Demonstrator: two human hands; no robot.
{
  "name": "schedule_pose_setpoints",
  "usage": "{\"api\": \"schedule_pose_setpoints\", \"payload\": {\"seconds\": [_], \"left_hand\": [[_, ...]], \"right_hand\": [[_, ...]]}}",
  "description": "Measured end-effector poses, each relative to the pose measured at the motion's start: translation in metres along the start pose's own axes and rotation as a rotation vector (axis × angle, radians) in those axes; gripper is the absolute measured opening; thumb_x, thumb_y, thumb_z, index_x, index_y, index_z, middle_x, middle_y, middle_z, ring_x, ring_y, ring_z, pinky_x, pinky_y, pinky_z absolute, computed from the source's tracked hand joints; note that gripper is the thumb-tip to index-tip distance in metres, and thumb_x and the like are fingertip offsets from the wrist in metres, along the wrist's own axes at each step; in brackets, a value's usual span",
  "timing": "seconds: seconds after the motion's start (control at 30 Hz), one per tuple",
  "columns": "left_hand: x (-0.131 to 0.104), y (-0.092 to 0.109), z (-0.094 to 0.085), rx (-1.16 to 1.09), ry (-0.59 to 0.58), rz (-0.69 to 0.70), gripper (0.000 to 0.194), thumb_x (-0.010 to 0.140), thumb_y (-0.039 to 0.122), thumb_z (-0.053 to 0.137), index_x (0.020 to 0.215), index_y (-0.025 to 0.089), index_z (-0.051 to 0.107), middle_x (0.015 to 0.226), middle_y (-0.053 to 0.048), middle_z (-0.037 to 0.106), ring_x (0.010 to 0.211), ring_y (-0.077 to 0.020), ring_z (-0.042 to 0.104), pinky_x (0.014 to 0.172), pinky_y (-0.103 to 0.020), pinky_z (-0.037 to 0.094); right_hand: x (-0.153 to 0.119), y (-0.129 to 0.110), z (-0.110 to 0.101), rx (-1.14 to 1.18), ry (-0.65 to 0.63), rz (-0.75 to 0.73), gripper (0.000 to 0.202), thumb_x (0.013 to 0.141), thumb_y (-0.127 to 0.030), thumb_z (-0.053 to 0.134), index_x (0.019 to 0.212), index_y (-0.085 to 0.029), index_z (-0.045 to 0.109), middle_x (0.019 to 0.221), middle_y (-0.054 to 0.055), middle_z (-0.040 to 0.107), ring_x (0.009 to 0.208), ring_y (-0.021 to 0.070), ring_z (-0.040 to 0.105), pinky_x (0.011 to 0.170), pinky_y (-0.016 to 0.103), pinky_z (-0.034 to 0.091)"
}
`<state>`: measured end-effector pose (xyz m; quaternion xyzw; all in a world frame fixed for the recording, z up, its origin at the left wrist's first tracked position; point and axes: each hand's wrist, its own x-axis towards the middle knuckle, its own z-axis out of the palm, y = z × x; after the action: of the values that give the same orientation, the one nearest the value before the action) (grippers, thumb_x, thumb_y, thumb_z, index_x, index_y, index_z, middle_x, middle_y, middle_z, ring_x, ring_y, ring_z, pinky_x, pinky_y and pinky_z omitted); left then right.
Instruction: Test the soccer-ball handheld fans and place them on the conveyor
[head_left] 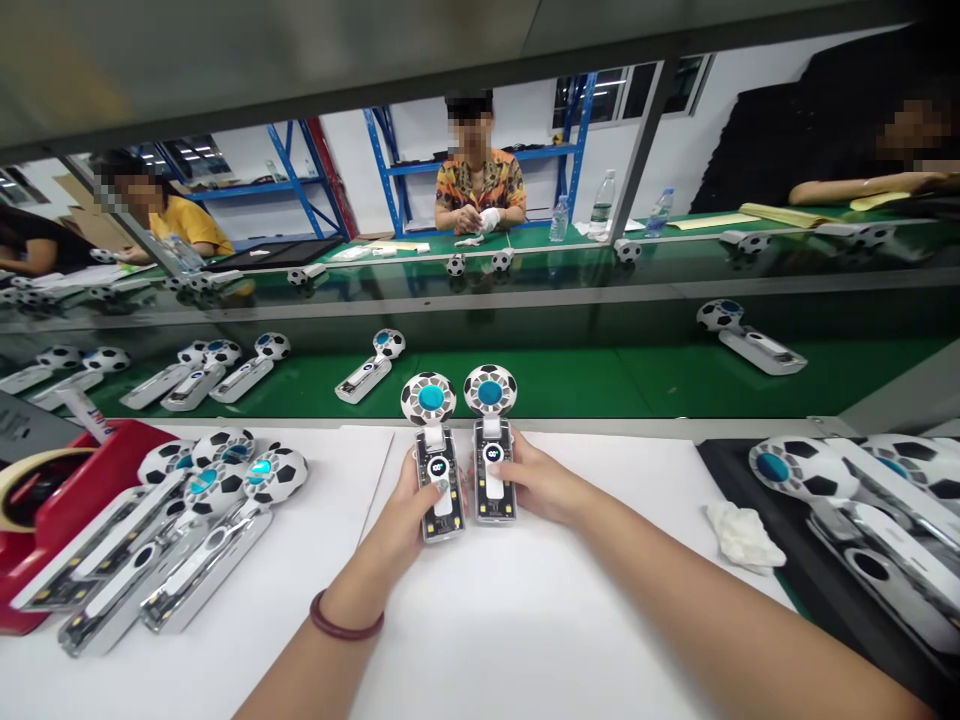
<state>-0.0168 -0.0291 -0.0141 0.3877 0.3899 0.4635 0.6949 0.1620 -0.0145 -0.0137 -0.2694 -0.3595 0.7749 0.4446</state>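
My left hand [409, 510] is wrapped round a handheld fan [442, 505] with a football-patterned head and a clear body showing dark circuitry. Its thumb lies on the white front strip, below a round display that reads 100. Beside it, my right hand [536, 478] grips a second handheld fan [492, 492] of the same kind, thumb likewise on the strip under a lit display. Both fans are upright side by side, their heads close together with blue-teal discs facing me. The fingers behind the bodies are mostly hidden.
Several similar fans [217, 560] lie at left by a red tape dispenser [97, 500]. More rest on a black tray [720, 470] at right, near a crumpled white cloth [742, 537]. A green conveyor belt [585, 375] carrying fans crosses ahead. Co-workers sit beyond it.
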Motion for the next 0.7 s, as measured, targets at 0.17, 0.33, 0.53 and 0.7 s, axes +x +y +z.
{"api": "schedule_pose_setpoints", "payload": {"seconds": [0.17, 0.33, 0.53, 0.7], "left_hand": [[-0.0025, 0.0005, 0.0008, 0.007, -0.057, 0.026, 0.067, 0.066, 0.027, 0.073, 0.119, 0.026, 0.033, 0.089, -0.002, 0.061, 0.072, -0.0179, 0.059, 0.069, -0.033, 0.047], [-0.0049, 0.0028, 0.0022, 0.001, -0.051, 0.013, 0.065, 0.066, 0.026, 0.074, 0.118, 0.026, 0.035, 0.092, -0.003, 0.062, 0.08, -0.0194, 0.06, 0.071, -0.033, 0.048], [-0.0043, 0.0027, 0.0015, -0.008, -0.058, 0.009, 0.062, 0.067, 0.025, 0.074, 0.116, 0.026, 0.037, 0.094, -0.003, 0.061, 0.081, -0.0201, 0.06, 0.07, -0.032, 0.048], [-0.0038, 0.0022, -0.0004, -0.008, -0.08, 0.006, 0.063, 0.067, 0.026, 0.074, 0.117, 0.026, 0.035, 0.092, -0.003, 0.061, 0.075, -0.0184, 0.06, 0.069, -0.033, 0.049]], "right_hand": [[-0.0005, -0.001, -0.002, -0.001, -0.013, 0.025, 0.07, 0.056, -0.018, 0.077, 0.111, -0.024, 0.036, 0.091, 0.0, 0.057, 0.086, 0.0189, 0.058, 0.077, 0.035, 0.048], [-0.0004, 0.0008, -0.0034, -0.015, -0.011, 0.035, 0.076, 0.056, -0.018, 0.078, 0.116, -0.026, 0.031, 0.091, 0.0, 0.055, 0.087, 0.0212, 0.059, 0.077, 0.039, 0.047], [-0.0011, 0.0015, -0.0036, -0.02, -0.015, 0.028, 0.077, 0.055, -0.02, 0.079, 0.116, -0.026, 0.031, 0.093, 0.001, 0.055, 0.087, 0.0218, 0.059, 0.078, 0.04, 0.047], [-0.0008, 0.0015, -0.003, -0.01, -0.009, 0.028, 0.081, 0.054, -0.02, 0.079, 0.118, -0.026, 0.03, 0.093, 0.001, 0.056, 0.086, 0.0216, 0.059, 0.077, 0.04, 0.048]]}}
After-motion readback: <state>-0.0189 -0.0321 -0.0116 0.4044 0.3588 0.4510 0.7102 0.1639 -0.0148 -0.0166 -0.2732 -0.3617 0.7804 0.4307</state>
